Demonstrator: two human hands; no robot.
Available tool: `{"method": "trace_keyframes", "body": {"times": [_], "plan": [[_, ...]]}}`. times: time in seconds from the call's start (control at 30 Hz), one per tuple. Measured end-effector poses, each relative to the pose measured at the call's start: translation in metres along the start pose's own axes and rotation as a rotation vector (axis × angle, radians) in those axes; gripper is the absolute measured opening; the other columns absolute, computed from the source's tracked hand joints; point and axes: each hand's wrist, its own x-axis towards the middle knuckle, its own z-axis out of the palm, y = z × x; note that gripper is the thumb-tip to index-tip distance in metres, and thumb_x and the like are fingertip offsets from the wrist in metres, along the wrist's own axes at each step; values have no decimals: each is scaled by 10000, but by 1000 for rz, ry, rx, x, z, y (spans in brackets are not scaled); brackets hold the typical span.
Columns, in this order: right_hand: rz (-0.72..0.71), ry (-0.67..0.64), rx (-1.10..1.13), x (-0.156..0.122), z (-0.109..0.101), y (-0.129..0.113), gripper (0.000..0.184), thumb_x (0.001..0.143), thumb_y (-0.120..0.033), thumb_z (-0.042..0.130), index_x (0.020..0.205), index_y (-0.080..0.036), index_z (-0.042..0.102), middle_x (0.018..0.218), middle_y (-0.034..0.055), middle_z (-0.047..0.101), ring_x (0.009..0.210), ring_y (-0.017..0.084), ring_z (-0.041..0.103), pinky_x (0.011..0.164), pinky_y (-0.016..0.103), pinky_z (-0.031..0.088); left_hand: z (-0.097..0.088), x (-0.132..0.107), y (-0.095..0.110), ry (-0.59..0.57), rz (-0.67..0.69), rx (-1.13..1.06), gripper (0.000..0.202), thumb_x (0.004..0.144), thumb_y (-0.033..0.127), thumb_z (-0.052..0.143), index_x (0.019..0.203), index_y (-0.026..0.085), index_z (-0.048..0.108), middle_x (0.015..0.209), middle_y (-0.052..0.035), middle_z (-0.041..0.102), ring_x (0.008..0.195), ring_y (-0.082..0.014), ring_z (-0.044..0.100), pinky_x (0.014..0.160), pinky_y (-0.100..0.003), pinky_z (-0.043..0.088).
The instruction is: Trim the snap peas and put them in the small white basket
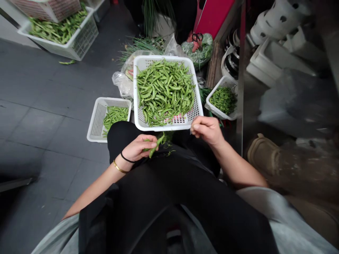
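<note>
Green pea pods [156, 144] are held between the thumb and fingers of my left hand [140, 147], above my lap. My right hand [207, 129] is closed in a pinch by the near right corner of a large white plastic basket [169, 128]; whatever its fingertips hold, if anything, is too small to make out. A heap of pea pods [165, 90] lies in that basket, just beyond my knees. Thin green scraps [169, 152] are scattered on the dark cloth over my lap.
A smaller white basket [93, 121] with pods stands left of my knee. Another basket [215, 110] of leafy greens is at right, by a metal post [240, 70]. Ahead are bagged vegetables [201, 53], scissors [197, 37] and a person holding long green stalks [150, 17]. Stacked crates [87, 38] stand far left.
</note>
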Motion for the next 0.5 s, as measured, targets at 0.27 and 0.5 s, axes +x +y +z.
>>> {"method": "trace_keyframes", "body": {"times": [0.27, 0.5], "plan": [[-454, -345, -813, 1, 41, -17, 253, 913, -348, 458, 969, -152, 607, 891, 100, 621, 773, 175, 566, 658, 281, 430, 5, -2, 6, -80, -36, 196, 255, 715, 361, 643, 627, 122, 644, 424, 21, 427, 331, -47, 266, 349, -194, 159], [-332, -506, -304, 7, 58, -7, 330, 953, -330, 398, 747, -143, 575, 596, -1, 552, 549, 89, 502, 559, 213, 376, 23, -12, 22, 7, 442, 853, 135, 738, 281, 685, 663, 171, 666, 610, -28, 591, 566, -119, 509, 574, -226, 392]]}}
